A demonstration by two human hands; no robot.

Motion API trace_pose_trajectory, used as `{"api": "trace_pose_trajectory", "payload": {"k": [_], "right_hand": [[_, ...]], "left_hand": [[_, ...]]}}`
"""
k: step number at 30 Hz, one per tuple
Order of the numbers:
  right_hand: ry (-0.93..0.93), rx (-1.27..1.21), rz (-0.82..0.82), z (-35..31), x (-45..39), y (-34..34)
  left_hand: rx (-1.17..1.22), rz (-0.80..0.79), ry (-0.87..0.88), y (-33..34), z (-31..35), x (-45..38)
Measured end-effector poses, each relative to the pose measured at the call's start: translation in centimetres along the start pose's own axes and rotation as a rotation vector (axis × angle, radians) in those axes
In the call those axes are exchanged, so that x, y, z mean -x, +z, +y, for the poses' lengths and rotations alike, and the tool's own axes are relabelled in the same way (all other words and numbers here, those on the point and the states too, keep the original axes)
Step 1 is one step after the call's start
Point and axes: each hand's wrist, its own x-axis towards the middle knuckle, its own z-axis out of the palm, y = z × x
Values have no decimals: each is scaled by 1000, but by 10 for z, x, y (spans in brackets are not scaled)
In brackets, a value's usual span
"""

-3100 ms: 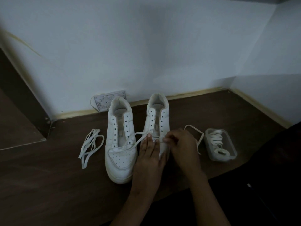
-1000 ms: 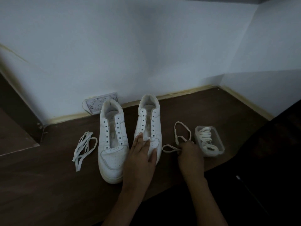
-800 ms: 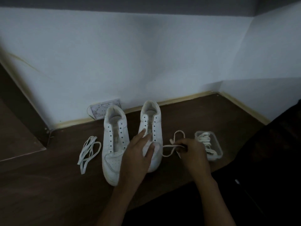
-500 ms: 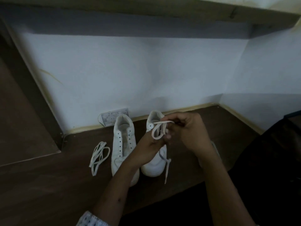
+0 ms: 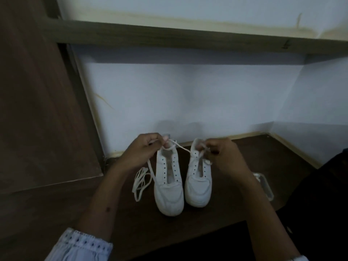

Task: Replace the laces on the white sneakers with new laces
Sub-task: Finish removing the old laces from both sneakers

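Note:
Two white sneakers stand side by side on the dark wooden desk, the left sneaker (image 5: pixel 168 185) and the right sneaker (image 5: pixel 198 183), both with bare eyelets. A white lace (image 5: pixel 181 147) stretches in the air above them between my hands. My left hand (image 5: pixel 144 149) pinches one part of it above the left shoe's heel, and a tail hangs down past the shoe. My right hand (image 5: pixel 219 153) pinches the other part over the right shoe's heel. A loose bundle of laces (image 5: pixel 141 182) lies left of the shoes.
A clear plastic box (image 5: pixel 263 185) with laces sits right of the shoes, partly hidden by my right forearm. A wooden shelf (image 5: pixel 169 37) runs overhead, a dark wooden panel (image 5: pixel 37 110) stands on the left, and white walls close the corner behind.
The lace came off the right sneaker and was lifted. My hands, close together half a second ago, have moved apart, stretching the lace between them. The view has tilted upward.

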Motion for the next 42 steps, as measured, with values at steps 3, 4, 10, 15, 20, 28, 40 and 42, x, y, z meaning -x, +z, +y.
{"api": "trace_pose_trajectory", "payload": {"k": [3,4,10,15,20,28,40,42], "right_hand": [[48,240,-197,-10,0,0],[18,176,-166,-16,-2,1],[76,-406,-131,-65,-21,12],[115,-434,-281,-83,-27,15],[155,-471,-429,-90,-26,31],[87,-446,-366,-88,-21,25],[-77,90,-135,-100,-33,-20],[-45,139,-87,-102,-34,-24]], "left_hand": [[-206,15,125,-13,17,-7],[-240,3,154,-16,23,-10],[-289,45,159,-8,60,-15],[-301,134,255,-8,74,-17],[-327,167,354,-10,84,-19],[-395,217,313,-36,69,-25],[-562,234,237,-69,13,-9],[-618,238,208,-77,2,-10]]}}
